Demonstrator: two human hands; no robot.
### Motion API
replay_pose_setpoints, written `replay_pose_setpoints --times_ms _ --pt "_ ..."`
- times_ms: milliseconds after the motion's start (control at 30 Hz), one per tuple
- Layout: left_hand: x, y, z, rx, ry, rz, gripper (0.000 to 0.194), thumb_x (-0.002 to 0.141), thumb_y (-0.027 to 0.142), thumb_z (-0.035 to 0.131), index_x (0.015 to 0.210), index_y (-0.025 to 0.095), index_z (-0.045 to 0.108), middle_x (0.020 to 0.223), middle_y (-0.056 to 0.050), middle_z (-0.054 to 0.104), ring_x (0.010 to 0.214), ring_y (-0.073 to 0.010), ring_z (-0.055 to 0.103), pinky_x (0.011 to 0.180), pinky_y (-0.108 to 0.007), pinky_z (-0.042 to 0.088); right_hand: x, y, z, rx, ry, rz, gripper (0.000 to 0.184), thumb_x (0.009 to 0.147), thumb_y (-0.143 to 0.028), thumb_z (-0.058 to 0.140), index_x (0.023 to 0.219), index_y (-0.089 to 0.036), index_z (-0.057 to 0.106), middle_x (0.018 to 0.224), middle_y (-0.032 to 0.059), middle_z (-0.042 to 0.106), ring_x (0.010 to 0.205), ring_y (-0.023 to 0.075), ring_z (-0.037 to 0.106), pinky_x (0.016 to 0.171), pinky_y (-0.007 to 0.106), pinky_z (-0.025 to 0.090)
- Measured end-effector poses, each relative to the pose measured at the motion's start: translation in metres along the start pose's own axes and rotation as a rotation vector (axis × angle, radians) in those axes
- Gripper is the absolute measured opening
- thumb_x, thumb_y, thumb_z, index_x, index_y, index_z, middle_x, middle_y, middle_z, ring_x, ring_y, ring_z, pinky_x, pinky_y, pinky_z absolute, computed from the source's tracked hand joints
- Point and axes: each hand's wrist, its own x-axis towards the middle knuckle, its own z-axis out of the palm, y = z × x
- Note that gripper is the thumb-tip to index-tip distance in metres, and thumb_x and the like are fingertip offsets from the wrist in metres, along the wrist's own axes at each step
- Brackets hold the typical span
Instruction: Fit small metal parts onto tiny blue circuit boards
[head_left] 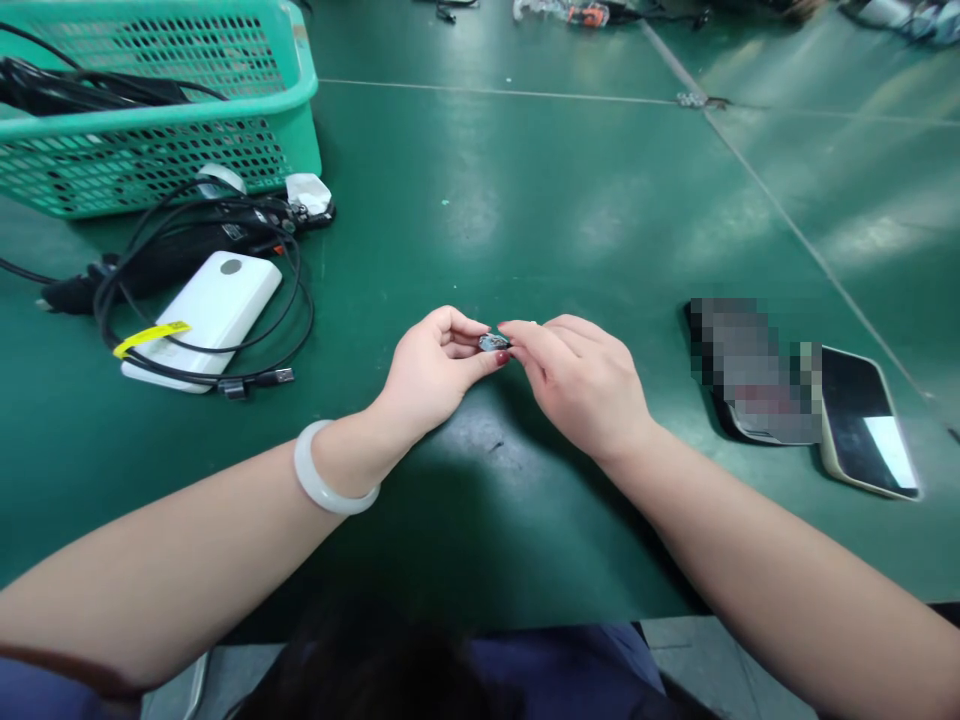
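Between my fingertips is a small dark piece with a shiny silvery-blue face [493, 342]; it is too small and too covered to name. My left hand [435, 365], with a pale bangle [319, 480] on its wrist, pinches the piece between thumb and fingers from the left. From the right, my right hand [581, 380] closes thumb and forefinger on the piece's other end, and its fingers hide that part. Both hands meet just above the green table [480, 530].
At left lie a white power bank [217, 310], a coiled black cable [307, 310] and a black tool-like body [172, 250]. Behind them stands a green basket [300, 130] with black items. Right are a blurred-out dark object [750, 370] and a phone [862, 420].
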Motion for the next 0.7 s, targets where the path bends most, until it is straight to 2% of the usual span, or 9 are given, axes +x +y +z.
replay_pose_setpoints --times_ms 167,267,333,433,533,600,700 --pt "-0.001 0.002 0.001 0.005 -0.015 0.014 0.038 0.052 0.019 0.087 0.073 0.017 0.055 0.072 0.001 0.068 0.072 -0.0138 0.066 0.078 -0.033 0.053 -0.001 -0.003 0.001 -0.034 -0.04 -0.026 0.034 0.095 -0.015 0.038 0.107 -0.021 0.069 0.075 0.0045 0.071 0.072 0.018 0.06 0.073 0.032 0.05" --pt "0.0 0.001 0.001 -0.034 -0.009 -0.008 0.036 0.054 0.018 0.085 0.074 0.016 0.056 0.073 0.0 0.068 0.073 -0.0141 0.067 0.08 -0.034 0.053 0.0 -0.003 0.002 0.0 -0.009 -0.018 0.032 0.095 -0.017 0.041 0.11 -0.023 0.069 0.078 0.0032 0.073 0.075 0.0173 0.063 0.077 0.031 0.051" --pt "0.001 0.0 0.0 -0.09 -0.004 -0.023 0.033 0.059 0.018 0.083 0.078 0.015 0.057 0.076 -0.001 0.07 0.076 -0.0141 0.068 0.084 -0.035 0.052 0.0 0.0 0.001 0.051 0.04 0.035 0.031 0.094 -0.019 0.046 0.115 -0.024 0.067 0.084 0.0022 0.075 0.08 0.0174 0.066 0.08 0.032 0.052" --pt "0.003 -0.002 -0.002 -0.165 0.007 -0.029 0.031 0.063 0.02 0.081 0.083 0.014 0.058 0.08 -0.003 0.07 0.08 -0.0146 0.068 0.088 -0.036 0.052 0.001 0.013 0.001 0.131 0.086 0.222 0.033 0.091 -0.019 0.052 0.12 -0.026 0.065 0.096 0.0019 0.076 0.086 0.0188 0.068 0.081 0.036 0.052" --pt "0.003 -0.003 -0.003 -0.182 0.005 -0.031 0.033 0.063 0.02 0.081 0.086 0.015 0.058 0.083 -0.004 0.071 0.084 -0.0161 0.069 0.088 -0.037 0.052 0.003 0.033 0.005 0.142 0.043 0.38 0.025 0.085 -0.018 0.057 0.104 -0.023 0.072 0.093 0.0039 0.075 0.082 0.0213 0.067 0.079 0.039 0.052" --pt "0.003 -0.004 -0.004 -0.172 0.006 -0.028 0.033 0.063 0.021 0.081 0.086 0.015 0.058 0.084 -0.004 0.071 0.086 -0.0169 0.069 0.088 -0.037 0.052 0.004 0.043 0.01 0.111 -0.019 0.419 0.015 0.078 -0.023 0.068 0.092 -0.021 0.075 0.087 0.0057 0.074 0.083 0.0237 0.065 0.078 0.041 0.05" --pt "0.003 -0.003 -0.003 -0.161 0.015 -0.028 0.034 0.063 0.021 0.082 0.086 0.015 0.058 0.085 -0.005 0.071 0.087 -0.0173 0.069 0.089 -0.038 0.051 0.006 0.047 0.018 0.102 -0.068 0.424 0.013 0.075 -0.029 0.074 0.086 -0.021 0.076 0.086 0.0067 0.072 0.084 0.0241 0.062 0.077 0.041 0.05"
